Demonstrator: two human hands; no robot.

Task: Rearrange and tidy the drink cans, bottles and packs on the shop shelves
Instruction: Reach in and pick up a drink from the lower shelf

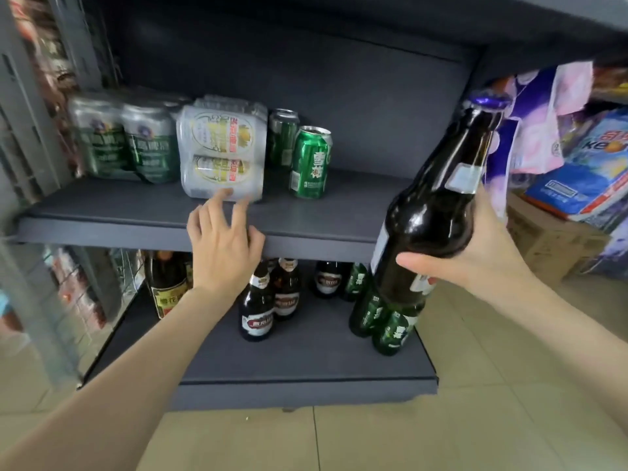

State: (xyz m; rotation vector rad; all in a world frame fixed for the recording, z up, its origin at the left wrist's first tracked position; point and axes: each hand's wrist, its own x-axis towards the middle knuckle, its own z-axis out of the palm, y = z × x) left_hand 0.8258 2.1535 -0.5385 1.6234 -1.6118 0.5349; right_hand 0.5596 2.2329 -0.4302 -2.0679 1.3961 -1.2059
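Observation:
My right hand (482,253) grips a large dark brown bottle (438,205) with a purple cap, tilted in the air to the right of the upper shelf (190,229). My left hand (222,239) reaches over that shelf's front edge with straight fingers, its fingertips at the bottom of a white shrink-wrapped can pack (222,151). Left of this pack stands a green and silver can pack (122,141). To its right a green can (311,163) stands in front of another green can (283,137).
On the lower shelf (299,389) stand brown bottles (257,309), green bottles (390,324) at the right and a yellow-labelled bottle (166,283) at the left. Purple and blue packages (540,130) and a cardboard box (550,246) fill the right side. The floor is tiled.

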